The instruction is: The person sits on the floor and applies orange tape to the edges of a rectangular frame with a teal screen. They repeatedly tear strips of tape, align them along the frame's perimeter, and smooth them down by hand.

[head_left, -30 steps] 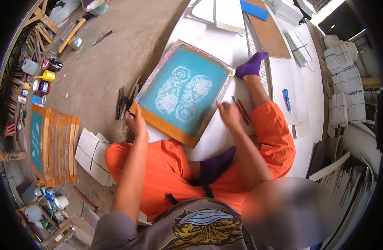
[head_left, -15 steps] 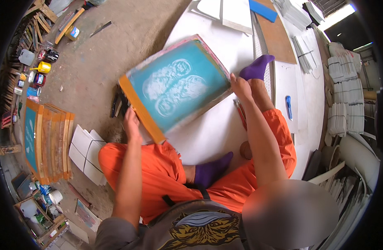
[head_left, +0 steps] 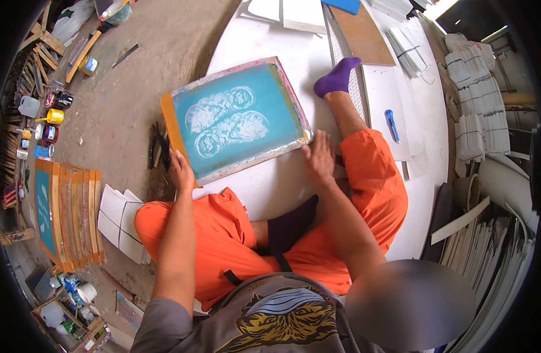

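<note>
A silk-screen frame [head_left: 225,117] with blue-green mesh and two pale oval sole-like figures lies flat or nearly so on the white table [head_left: 256,191]. One short side carries an orange-brown strip. My left hand [head_left: 181,170] grips that strip at its near end, thumb and fingers along the edge. My right hand [head_left: 320,160] has its fingers stretched out at the frame's near right corner; whether it touches the frame I cannot tell. My purple-socked feet and orange trouser legs lie on either side of the near table area.
A blue cutter [head_left: 392,125] lies to the right, near a brown board [head_left: 364,35]. White sheets [head_left: 282,12] are at the far edge. More screen frames [head_left: 76,215] stand on the floor at left, beside tied white sheets [head_left: 123,217]. Paint pots [head_left: 55,116] line the far left.
The screen frame has come down flatter onto the table. My right hand has left its raised grip on the right corner and moved nearer with fingers spread. My left hand still holds the strip.
</note>
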`<action>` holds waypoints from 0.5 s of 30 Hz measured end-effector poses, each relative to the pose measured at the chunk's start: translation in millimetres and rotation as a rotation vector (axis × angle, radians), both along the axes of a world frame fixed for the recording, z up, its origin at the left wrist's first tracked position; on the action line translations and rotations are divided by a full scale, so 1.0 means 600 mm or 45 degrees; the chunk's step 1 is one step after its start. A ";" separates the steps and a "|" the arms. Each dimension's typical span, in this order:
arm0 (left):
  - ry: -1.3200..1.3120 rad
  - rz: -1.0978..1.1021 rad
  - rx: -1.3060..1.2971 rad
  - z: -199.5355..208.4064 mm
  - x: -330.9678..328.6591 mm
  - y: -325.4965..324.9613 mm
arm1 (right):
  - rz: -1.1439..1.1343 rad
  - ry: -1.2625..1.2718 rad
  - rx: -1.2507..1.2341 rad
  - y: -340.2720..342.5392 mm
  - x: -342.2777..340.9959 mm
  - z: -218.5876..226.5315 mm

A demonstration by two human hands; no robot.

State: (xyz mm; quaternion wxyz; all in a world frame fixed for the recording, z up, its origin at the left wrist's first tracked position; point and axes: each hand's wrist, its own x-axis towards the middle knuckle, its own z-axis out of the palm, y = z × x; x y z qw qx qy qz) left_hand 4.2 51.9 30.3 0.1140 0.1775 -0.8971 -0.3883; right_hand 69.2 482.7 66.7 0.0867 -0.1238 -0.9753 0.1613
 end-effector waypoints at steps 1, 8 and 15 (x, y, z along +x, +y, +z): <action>0.014 -0.003 0.021 -0.007 -0.003 -0.004 | -0.135 0.001 -0.280 0.019 -0.003 0.004; -0.021 -0.041 -0.025 0.000 -0.020 -0.006 | -0.025 -0.506 -0.170 0.082 0.026 0.020; -0.042 -0.071 0.098 0.004 -0.033 -0.008 | 0.179 -0.290 -0.123 0.107 0.040 0.113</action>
